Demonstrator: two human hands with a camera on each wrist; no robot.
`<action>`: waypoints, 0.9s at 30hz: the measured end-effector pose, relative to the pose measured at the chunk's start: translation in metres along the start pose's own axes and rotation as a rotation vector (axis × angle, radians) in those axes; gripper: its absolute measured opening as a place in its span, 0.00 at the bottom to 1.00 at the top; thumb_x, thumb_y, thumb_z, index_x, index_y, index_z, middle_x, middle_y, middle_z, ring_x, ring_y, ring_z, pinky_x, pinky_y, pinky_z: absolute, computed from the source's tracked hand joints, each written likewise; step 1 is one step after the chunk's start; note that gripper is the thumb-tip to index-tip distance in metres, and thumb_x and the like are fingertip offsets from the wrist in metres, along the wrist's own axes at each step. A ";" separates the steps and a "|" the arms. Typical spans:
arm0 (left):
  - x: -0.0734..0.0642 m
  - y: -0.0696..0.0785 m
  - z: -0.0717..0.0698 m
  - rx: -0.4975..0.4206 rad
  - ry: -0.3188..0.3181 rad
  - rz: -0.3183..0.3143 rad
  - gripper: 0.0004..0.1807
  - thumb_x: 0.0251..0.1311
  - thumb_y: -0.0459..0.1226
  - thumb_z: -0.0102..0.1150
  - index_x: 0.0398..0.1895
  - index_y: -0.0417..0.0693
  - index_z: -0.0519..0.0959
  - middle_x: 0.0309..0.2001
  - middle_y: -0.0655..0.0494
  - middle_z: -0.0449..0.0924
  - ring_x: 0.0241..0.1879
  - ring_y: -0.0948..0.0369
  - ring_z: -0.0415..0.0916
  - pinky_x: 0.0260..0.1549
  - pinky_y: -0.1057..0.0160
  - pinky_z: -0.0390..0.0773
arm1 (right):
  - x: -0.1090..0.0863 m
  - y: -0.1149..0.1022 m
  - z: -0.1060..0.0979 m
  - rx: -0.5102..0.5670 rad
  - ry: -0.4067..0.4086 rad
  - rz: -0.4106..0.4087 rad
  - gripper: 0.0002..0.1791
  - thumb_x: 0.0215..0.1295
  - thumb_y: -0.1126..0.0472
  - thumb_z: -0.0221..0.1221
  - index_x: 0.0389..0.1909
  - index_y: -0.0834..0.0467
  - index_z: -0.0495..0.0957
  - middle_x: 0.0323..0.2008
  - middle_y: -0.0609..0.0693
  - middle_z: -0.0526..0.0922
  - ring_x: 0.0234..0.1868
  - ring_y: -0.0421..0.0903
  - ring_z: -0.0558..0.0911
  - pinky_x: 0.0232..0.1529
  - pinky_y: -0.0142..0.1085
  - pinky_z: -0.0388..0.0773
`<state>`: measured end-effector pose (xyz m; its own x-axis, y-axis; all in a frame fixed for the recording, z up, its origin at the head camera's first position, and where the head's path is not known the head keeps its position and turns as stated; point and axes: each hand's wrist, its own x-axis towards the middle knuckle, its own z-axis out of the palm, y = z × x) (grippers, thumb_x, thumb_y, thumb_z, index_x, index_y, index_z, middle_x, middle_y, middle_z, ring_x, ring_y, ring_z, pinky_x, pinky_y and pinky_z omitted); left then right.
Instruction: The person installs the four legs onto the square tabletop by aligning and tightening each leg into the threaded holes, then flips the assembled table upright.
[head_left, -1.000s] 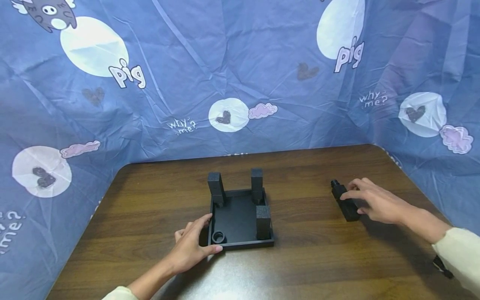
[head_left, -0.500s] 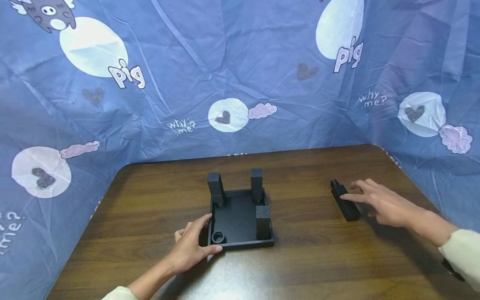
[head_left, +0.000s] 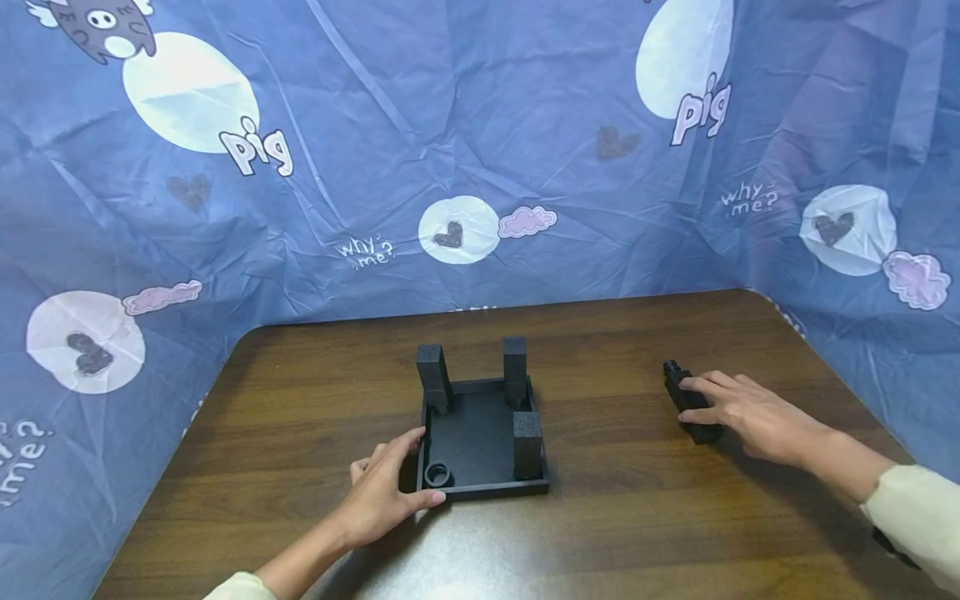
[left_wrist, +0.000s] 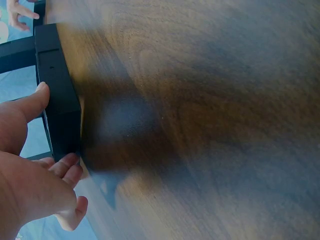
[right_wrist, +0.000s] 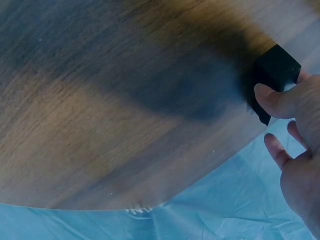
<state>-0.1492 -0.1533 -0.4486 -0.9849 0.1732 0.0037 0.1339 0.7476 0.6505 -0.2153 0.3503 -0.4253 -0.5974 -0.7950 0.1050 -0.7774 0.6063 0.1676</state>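
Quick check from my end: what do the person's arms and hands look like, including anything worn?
The left hand and right hand are bare, with no gloves or rings visible. The left sleeve and right sleeve are plain pale cream, ending short of the hands. A dark item shows below the right sleeve; I can't tell what.

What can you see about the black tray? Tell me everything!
The tray is black, square-looking and shallow, with a low rim and flat floor, maybe plastic. Black posts stand at three corners; the near left corner has an open ring instead. It sits on the wooden table, open side up, and the left grip holds that near left corner.
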 end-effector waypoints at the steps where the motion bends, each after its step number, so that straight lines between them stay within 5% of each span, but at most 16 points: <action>1: 0.000 0.000 0.000 0.001 0.001 0.000 0.47 0.44 0.46 0.77 0.69 0.47 0.66 0.56 0.50 0.76 0.58 0.53 0.67 0.50 0.46 0.51 | 0.001 0.000 0.001 0.000 0.004 -0.002 0.45 0.25 0.86 0.69 0.52 0.52 0.84 0.61 0.61 0.70 0.58 0.61 0.69 0.42 0.61 0.73; 19: 0.000 -0.002 0.000 -0.009 -0.013 -0.010 0.48 0.44 0.47 0.77 0.70 0.49 0.65 0.57 0.51 0.76 0.57 0.54 0.67 0.50 0.45 0.50 | 0.004 -0.002 0.011 0.068 0.057 -0.070 0.42 0.20 0.90 0.67 0.46 0.60 0.85 0.59 0.64 0.71 0.58 0.65 0.69 0.47 0.54 0.76; 27: 0.000 -0.001 0.000 -0.022 -0.017 -0.013 0.48 0.45 0.47 0.77 0.70 0.49 0.65 0.58 0.51 0.76 0.56 0.54 0.67 0.49 0.46 0.50 | 0.006 -0.003 0.011 0.063 -0.010 -0.054 0.39 0.26 0.89 0.67 0.46 0.60 0.85 0.60 0.63 0.71 0.58 0.64 0.68 0.41 0.45 0.79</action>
<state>-0.1494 -0.1545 -0.4493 -0.9844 0.1749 -0.0173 0.1190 0.7358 0.6667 -0.2184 0.3440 -0.4357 -0.5563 -0.8264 0.0873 -0.8190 0.5630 0.1109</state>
